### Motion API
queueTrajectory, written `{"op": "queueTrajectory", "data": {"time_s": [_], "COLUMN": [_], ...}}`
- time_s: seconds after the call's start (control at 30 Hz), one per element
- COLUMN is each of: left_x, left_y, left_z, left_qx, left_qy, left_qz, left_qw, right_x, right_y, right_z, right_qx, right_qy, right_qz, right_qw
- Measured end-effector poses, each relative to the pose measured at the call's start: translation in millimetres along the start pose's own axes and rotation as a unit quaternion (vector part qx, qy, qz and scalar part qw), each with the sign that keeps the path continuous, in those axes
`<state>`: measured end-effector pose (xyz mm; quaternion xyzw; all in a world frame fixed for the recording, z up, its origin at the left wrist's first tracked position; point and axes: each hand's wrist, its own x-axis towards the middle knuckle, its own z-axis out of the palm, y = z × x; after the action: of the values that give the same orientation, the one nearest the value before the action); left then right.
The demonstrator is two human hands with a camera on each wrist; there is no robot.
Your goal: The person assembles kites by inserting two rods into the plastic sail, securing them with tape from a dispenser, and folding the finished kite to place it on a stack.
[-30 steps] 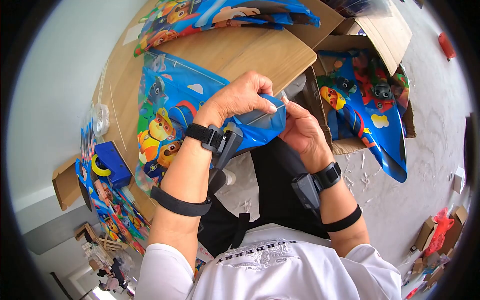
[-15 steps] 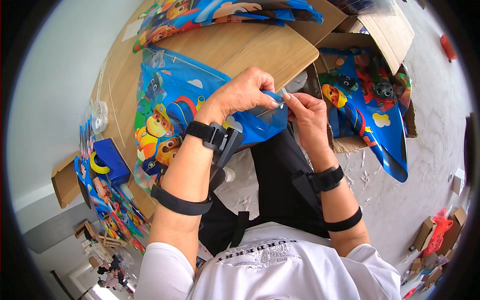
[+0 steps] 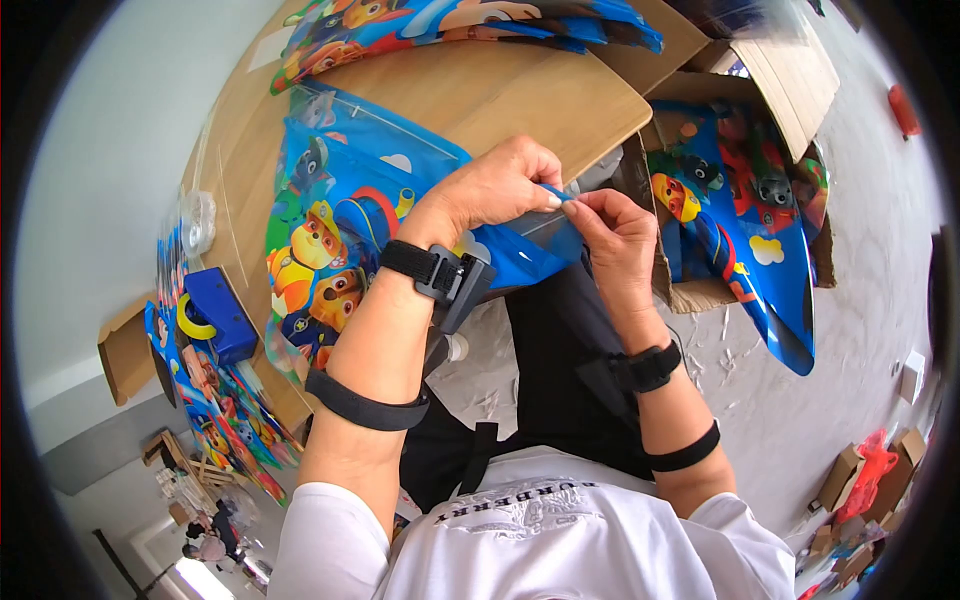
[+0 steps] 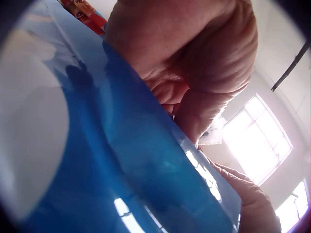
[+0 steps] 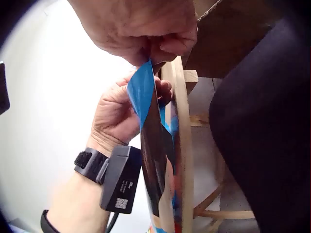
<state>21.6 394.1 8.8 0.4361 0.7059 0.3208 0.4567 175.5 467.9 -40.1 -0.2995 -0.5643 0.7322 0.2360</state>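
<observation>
A shiny blue plastic sheet [image 3: 320, 220] printed with cartoon dogs lies partly on the wooden table, and its near corner overhangs the edge above the lap. My left hand [image 3: 500, 190] pinches the sheet's upper edge between thumb and bent fingers. Right beside it, the thumb and index finger of my right hand [image 3: 618, 235] pinch the same edge, the thumbtips nearly meeting. In the left wrist view, the sheet [image 4: 136, 165] fills the foreground below the left hand [image 4: 184, 53]. A blue flap [image 5: 142, 92] hangs below the right hand [image 5: 146, 29] in the right wrist view.
More printed sheets [image 3: 450, 40] lie folded across the table's far side. An open cardboard box [image 3: 720, 295] at the right holds similar sheets. On the left stand a blue tape dispenser [image 3: 222, 315] and a clear tape roll [image 3: 198, 225]. White scraps litter the floor.
My right hand has turned and risen, its thumb and finger coming up to the sheet's edge against my left thumb. The sheet's corner has folded over somewhat; my left hand keeps its pinch.
</observation>
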Motion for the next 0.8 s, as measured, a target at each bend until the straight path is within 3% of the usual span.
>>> {"op": "queueTrajectory", "data": {"time_s": [0.1,0.23,0.3,0.37,0.4,0.47,0.53,0.6,0.63,0.7,0.77,0.8], "left_x": [1,2,-15,-49,-90,-138,-187,-231,-249,-267,-271,-268], "left_y": [-2,-11,-2,15,8,-11,-55,-86,-104,-108,-118,-118], "left_z": [4,20,32,29,25,16,13,10,13,17,27,37], "left_qx": [-0.008,0.051,0.259,0.29,0.31,0.305,0.323,0.284,0.296,0.071,0.084,0.09], "left_qy": [0.017,0.1,0.309,0.375,0.44,0.493,0.565,0.564,0.569,0.555,0.532,0.558], "left_qz": [0.02,0.069,0.173,0.171,0.139,0.054,-0.075,-0.224,-0.255,-0.322,-0.214,-0.172], "left_qw": [1.0,0.991,0.898,0.863,0.831,0.813,0.755,0.742,0.724,0.764,0.815,0.807], "right_x": [5,7,7,3,3,5,5,7,10,18,26,33], "right_y": [0,-10,-6,-12,-16,-13,-20,-23,-20,-19,-18,-12], "right_z": [-5,-6,-9,-17,-18,-32,-40,-46,-48,-50,-48,-50], "right_qx": [0.028,0.024,0.011,-0.002,0.021,0.055,0.041,0.035,0.018,-0.002,0.097,0.134], "right_qy": [-0.065,-0.027,-0.015,-0.025,-0.045,-0.056,-0.048,-0.057,-0.03,-0.019,-0.043,-0.072], "right_qz": [0.038,0.097,0.131,0.196,0.21,0.236,0.225,0.212,0.205,0.189,0.214,0.218], "right_qw": [0.997,0.995,0.991,0.98,0.976,0.969,0.972,0.975,0.978,0.982,0.971,0.964]}}
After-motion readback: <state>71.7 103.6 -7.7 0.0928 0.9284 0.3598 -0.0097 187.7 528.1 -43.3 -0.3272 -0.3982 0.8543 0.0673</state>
